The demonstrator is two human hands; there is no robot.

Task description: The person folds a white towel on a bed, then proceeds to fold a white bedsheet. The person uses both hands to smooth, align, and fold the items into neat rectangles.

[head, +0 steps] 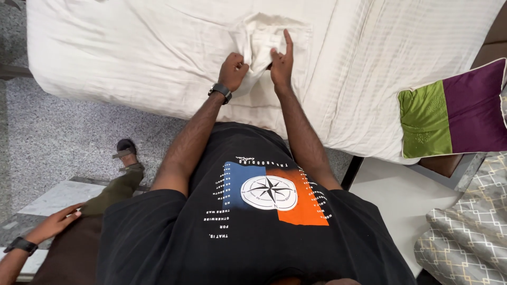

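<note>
I am leaning over a bed [132, 47] covered in white sheets. A bunched piece of white cloth [261, 39] lies on it in front of me. My left hand [233, 70], with a dark watch on its wrist, is fisted around the left side of the bunch. My right hand [281, 62] pinches the right side of the same cloth, its index finger pointing straight out over the fabric. The two hands sit close together, the cloth gathered between them. My black printed shirt fills the bottom of the view.
A green and purple cushion [454, 116] rests at the bed's right edge. A grey patterned cushion [467, 232] lies lower right. At lower left, another person's hand [53, 222] with a watch rests on their knee, and a sandalled foot [127, 152] stands on the speckled floor.
</note>
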